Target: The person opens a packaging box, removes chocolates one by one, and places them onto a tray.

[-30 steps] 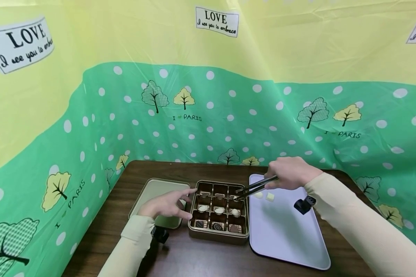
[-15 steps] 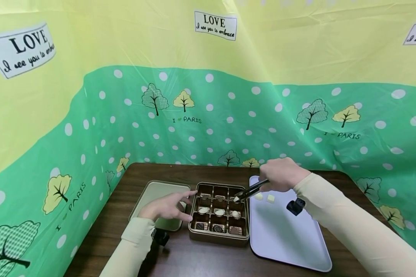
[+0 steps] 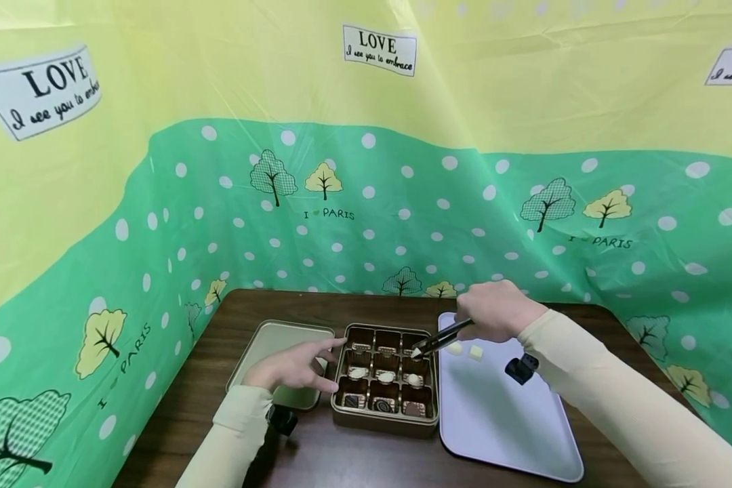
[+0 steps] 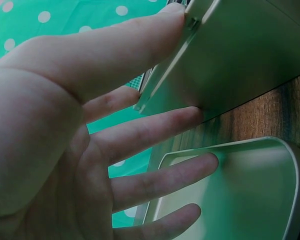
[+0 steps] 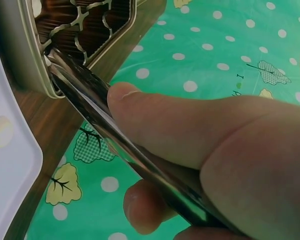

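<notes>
My right hand [image 3: 494,310] grips metal tongs [image 3: 444,337], thumb on one side and fingers on the other in the right wrist view. The tongs' arms are close together, their tips in the back right compartment of a divided chocolate box [image 3: 384,420]. A small white piece [image 3: 416,353] shows at the tips. Along the box's middle row sit white chocolates [image 3: 386,377]; dark chocolates [image 3: 383,404] fill the front row. My left hand [image 3: 289,366] has its fingers spread, thumb and index finger at the box's left rim; the left wrist view shows the thumb touching that rim.
Left of the box, partly under my left hand, lies its shallow metal lid [image 3: 268,339]. A pale lilac tray [image 3: 512,420] stands close on the right, bearing two cream-coloured pieces, one squarish [image 3: 476,352]. Patterned cloth [image 3: 366,224] hangs behind the wooden table [image 3: 317,447].
The tongs' arms have come together, and my right hand has shifted slightly left. A white piece has become visible at their tips. My left hand keeps its place at the rim.
</notes>
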`<state>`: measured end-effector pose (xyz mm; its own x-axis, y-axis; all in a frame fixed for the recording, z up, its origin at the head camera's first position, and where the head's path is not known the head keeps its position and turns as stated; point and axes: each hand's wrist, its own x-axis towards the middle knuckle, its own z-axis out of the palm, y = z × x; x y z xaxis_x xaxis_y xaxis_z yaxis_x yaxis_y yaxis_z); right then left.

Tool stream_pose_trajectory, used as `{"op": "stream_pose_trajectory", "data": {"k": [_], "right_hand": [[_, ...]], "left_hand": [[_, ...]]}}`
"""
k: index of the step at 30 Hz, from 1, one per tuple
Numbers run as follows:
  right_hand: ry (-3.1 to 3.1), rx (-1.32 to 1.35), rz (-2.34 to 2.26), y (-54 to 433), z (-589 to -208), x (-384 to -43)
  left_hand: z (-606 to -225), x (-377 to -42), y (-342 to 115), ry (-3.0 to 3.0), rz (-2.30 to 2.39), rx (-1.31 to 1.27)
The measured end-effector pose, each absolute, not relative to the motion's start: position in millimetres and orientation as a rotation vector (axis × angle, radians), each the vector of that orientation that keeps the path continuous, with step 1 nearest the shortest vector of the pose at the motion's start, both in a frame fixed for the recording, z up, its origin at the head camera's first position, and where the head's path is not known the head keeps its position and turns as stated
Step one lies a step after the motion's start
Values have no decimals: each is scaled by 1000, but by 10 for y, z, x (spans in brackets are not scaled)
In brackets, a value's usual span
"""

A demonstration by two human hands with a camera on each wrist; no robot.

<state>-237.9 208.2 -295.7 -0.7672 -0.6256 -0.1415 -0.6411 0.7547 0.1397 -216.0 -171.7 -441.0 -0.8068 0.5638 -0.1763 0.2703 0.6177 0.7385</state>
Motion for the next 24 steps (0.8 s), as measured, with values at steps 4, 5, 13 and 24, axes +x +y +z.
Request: {"op": "stream_pose_trajectory", "data": {"k": [4, 5, 13, 24], "right_hand": [[2873, -1040, 250, 2116, -2928, -2349], [2877, -1036, 239, 2127, -2919, -2344], [2922, -1010, 157, 2249, -2812, -2299], [2994, -952, 141, 2515, -2602, -2188]], "left_hand": [[-4414, -2150, -1712, 2445, 1028, 671], [-4418, -2150, -1711, 2443, 1028, 673], [-4425, -2153, -1710, 2444, 1024, 673], [-4415, -2168, -1713, 2456, 1019, 671]]}}
